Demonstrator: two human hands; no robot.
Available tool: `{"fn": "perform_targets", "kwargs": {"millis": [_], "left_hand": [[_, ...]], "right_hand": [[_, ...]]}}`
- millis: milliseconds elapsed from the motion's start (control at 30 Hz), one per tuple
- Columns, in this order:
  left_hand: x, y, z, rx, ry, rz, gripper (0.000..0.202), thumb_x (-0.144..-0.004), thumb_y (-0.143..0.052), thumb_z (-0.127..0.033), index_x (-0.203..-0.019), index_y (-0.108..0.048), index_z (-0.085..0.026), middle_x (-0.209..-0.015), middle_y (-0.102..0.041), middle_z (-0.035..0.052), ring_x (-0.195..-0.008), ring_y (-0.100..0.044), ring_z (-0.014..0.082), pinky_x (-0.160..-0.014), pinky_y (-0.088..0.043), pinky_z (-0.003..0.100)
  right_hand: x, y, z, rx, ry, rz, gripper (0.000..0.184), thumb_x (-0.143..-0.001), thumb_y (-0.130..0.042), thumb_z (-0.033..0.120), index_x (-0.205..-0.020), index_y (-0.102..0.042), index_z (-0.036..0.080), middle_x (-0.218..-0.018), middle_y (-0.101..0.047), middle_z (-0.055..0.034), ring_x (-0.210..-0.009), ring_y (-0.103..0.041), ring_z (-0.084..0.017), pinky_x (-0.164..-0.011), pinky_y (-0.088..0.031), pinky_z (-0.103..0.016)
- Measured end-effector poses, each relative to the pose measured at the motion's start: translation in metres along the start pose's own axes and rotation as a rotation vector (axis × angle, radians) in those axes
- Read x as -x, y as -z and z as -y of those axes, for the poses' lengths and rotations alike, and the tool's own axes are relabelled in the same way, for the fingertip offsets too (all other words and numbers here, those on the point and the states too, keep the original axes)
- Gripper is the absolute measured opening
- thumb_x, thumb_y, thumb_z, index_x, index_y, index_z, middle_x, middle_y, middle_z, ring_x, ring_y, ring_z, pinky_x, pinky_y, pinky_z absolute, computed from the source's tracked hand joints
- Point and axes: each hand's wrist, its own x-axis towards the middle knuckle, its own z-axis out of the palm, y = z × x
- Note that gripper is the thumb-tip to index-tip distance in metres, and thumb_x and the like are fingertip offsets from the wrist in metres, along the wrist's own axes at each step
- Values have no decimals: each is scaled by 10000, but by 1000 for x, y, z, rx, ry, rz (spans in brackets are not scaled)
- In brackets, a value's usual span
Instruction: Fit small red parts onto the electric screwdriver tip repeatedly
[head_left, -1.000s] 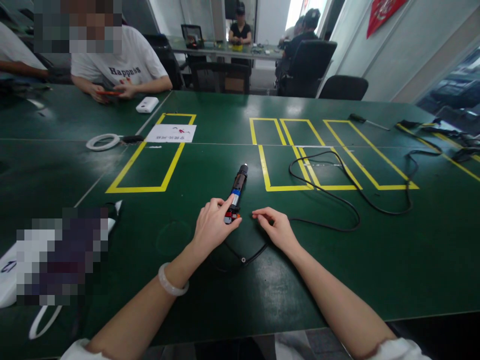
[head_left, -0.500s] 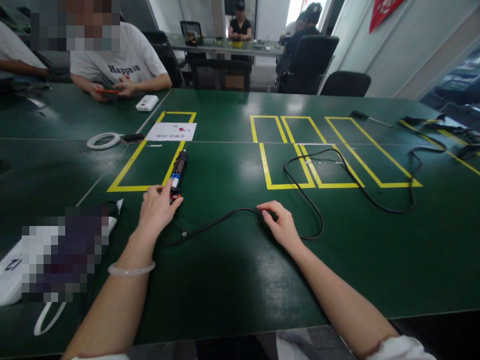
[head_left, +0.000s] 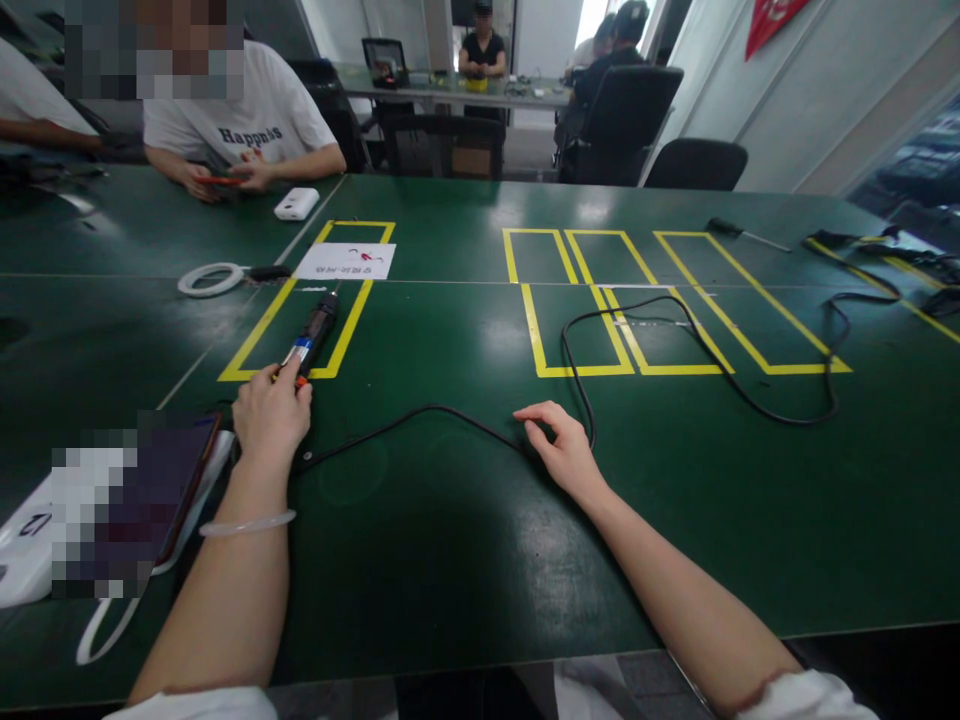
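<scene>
One dark, cylindrical driver [head_left: 316, 323] is in the grip of the left hand [head_left: 271, 415], over the left yellow tape frame [head_left: 350, 332]; a white card [head_left: 346, 261] lies across that frame. A thin black cord [head_left: 431, 408] winds over the glossy green counter [head_left: 450, 560], beneath the right hand [head_left: 562, 447], its grip slightly parted; contact is unclear. A coiled cable [head_left: 184, 283] sits beyond.

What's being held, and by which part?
Left hand holds the black, blue-banded cylindrical tool by its near end; whether the right hand grips the black cable is unclear.
</scene>
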Motion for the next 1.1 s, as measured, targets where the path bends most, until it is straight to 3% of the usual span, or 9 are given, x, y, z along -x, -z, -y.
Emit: {"fn": "perform_targets", "kwargs": {"millis": [100, 267, 433, 567, 667, 767, 933, 1100], "left_hand": [[3, 3, -4, 13, 2, -64, 475, -896, -493, -359, -1337, -507, -184, -1299, -537, 152, -1060, -538, 305, -876, -444, 420], [1, 4, -6, -16, 46, -75, 371, -835, -575, -340, -1154, -559, -152, -1113, -597, 124, -975, -580, 276, -825, -458, 373], [2, 3, -7, -1, 53, -94, 274, -884, -495, -356, -1039, -578, -147, -1076, -606, 123, -959, -594, 275, -804, -459, 370], [7, 8, -17, 85, 27, -221, 284, -910, -451, -322, -1089, -569, -135, -1222, -591, 144, -1083, -572, 295, -876, -445, 394], [16, 15, -41, 312, -80, -243, 331, -932, -443, -346, -1173, -549, -146, -1181, -627, 108, -1061, -596, 245, -912, -443, 362], [34, 20, -81, 673, -254, -80, 331, -929, -473, -383, -1154, -587, -167, -1057, -666, 63, -951, -631, 177, -879, -469, 301], [76, 17, -146, 1068, -446, 356, 297, -882, -559, -376, -1090, -671, -196, -1039, -633, 64, -857, -622, 148, -741, -500, 266], [97, 10, -166, 1337, -416, 681, 285, -839, -639, -336, -1061, -584, -166, -969, -642, 56, -894, -631, 151, -796, -504, 284]], "right_hand": [[0, -1, -1, -5, 1, -1, 192, -909, -522, 158, -990, -686, 218, -972, -684, -57, -960, -621, -208, -890, -479, -374], [1, -1, -1, -5, 4, 3, 192, -910, -522, 166, -989, -688, 219, -970, -683, -59, -961, -620, -211, -889, -481, -377], [0, -1, 0, -5, 2, 4, 195, -909, -520, 168, -988, -690, 220, -977, -684, -59, -963, -621, -211, -890, -482, -376], [0, -1, 1, -9, -2, 6, 197, -909, -518, 165, -990, -688, 223, -977, -684, -55, -964, -622, -208, -890, -481, -373], [0, -2, 2, -10, 0, 12, 199, -911, -517, 165, -995, -688, 223, -981, -685, -56, -967, -622, -209, -892, -481, -376], [0, -2, 3, -12, 6, 15, 200, -912, -515, 165, -995, -686, 227, -977, -686, -54, -967, -624, -210, -889, -484, -377], [1, -2, 4, 14, 27, 56, 203, -902, -538, 162, -1034, -673, 234, -986, -682, -55, -973, -616, -212, -889, -486, -381], [3, -5, 7, 21, 80, 165, 333, -875, -606, 181, -1202, -593, 243, -1057, -666, -62, -976, -602, -216, -878, -489, -379]]}}
